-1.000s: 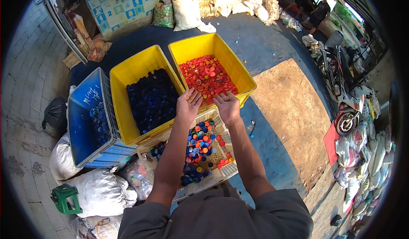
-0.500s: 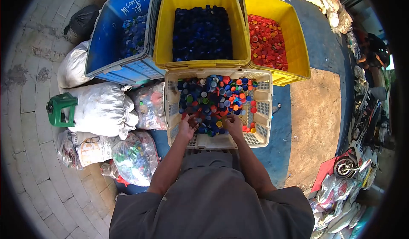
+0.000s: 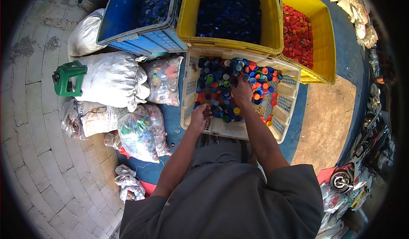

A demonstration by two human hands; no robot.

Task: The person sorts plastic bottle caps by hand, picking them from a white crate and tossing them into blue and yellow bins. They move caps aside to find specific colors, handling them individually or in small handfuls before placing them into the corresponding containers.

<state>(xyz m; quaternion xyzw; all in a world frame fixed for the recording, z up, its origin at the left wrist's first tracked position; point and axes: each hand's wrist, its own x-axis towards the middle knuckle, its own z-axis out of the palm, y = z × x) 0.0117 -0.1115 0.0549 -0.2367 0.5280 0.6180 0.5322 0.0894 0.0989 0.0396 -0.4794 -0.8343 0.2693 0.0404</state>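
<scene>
A pale perforated plastic crate in front of me holds many mixed bottle caps in blue, red, orange, green, white and yellow. My right hand reaches over the middle of the pile, its fingers bent down among the caps; the fingertips are hidden. Nearer to me, my left hand hovers at the crate's front left side with curled fingers, and what it may hold is too small to make out.
Behind the crate stand a blue bin of bluish caps, a yellow bin of dark blue caps and another yellow bin of red caps. Filled sacks, bagged caps and a green plastic container lie to the left.
My right hand has gone from the crate's front part further in over the pile. My left hand stays near the front left. The whole view has shifted and turned slightly.
</scene>
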